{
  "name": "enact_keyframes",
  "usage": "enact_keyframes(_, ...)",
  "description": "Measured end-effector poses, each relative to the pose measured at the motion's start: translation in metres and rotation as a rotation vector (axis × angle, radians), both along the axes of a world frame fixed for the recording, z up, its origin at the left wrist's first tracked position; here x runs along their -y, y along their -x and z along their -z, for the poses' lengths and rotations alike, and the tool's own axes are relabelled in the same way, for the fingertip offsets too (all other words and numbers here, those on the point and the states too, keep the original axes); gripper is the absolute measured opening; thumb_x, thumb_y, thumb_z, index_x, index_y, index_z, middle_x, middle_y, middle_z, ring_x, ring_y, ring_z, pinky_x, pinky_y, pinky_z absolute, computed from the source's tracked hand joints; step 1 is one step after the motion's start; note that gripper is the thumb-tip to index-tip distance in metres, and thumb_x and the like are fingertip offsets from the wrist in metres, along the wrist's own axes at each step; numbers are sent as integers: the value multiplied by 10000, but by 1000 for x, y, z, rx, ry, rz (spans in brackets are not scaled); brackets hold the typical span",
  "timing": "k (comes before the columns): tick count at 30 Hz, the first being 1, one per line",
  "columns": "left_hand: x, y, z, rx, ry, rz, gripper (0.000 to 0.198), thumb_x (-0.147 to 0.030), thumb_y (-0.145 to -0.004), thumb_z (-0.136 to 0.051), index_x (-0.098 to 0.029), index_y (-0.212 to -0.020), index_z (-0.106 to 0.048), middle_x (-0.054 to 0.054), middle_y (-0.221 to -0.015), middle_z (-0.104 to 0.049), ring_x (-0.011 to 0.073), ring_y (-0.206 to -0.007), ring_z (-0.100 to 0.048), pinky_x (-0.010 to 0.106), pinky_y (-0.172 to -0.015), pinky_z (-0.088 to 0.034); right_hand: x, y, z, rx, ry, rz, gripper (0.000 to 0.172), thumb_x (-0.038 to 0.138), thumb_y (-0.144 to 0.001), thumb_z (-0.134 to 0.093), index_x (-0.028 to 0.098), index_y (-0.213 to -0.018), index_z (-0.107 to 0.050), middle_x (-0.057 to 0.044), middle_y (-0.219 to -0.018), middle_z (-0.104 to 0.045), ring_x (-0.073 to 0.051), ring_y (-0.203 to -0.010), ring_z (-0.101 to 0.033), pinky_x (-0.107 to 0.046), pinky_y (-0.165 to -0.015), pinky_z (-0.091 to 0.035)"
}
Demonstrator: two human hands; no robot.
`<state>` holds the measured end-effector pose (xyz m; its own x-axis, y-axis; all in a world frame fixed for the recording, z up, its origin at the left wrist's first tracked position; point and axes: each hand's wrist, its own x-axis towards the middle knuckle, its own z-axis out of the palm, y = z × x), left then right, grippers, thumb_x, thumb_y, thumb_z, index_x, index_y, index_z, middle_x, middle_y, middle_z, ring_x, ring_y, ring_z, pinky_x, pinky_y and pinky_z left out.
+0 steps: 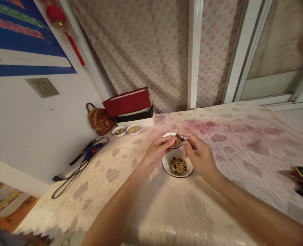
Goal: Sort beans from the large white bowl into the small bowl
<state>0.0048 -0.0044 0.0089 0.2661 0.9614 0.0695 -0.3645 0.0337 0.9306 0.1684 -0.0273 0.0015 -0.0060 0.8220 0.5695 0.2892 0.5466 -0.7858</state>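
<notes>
A: Fingers (190,142) of the right hand (200,158): closed?

B: Closed, thumb against forefinger, on a small reddish-brown piece (178,137); too small to identify. The left hand (158,152) is curled just beside it. Cannot tell whether it grips the piece too.

A: Below the hands?

B: A white bowl (167,167) with a dark rim, holding mixed pale and dark seeds (178,166). Just behind, a second bowl (168,135), partly hidden by the hands, also holds seeds.

A: Farther out?

B: Two small bowls of grain (119,131) (133,129) near the far edge of the cloth-covered bench (218,205), by a red box (127,101).

A: Progress?

B: Near bowl: dark and pale lie mixed. One piece is in hand. All four bowls hold contents.
</notes>
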Motion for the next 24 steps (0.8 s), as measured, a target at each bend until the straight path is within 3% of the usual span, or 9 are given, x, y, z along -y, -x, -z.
enact_keyframes(24,2,-1,2,-67,-69,-66,361,-443,-665,-929,-142,-828,-814,61,-830,-740,153,-799,-624,323,-857,-454,-1,0,-1,68,-9,39,310,314,-936,-497,205,-1130,-713,29,-602,-632,-156,-543,-595,-282,-561,-436)
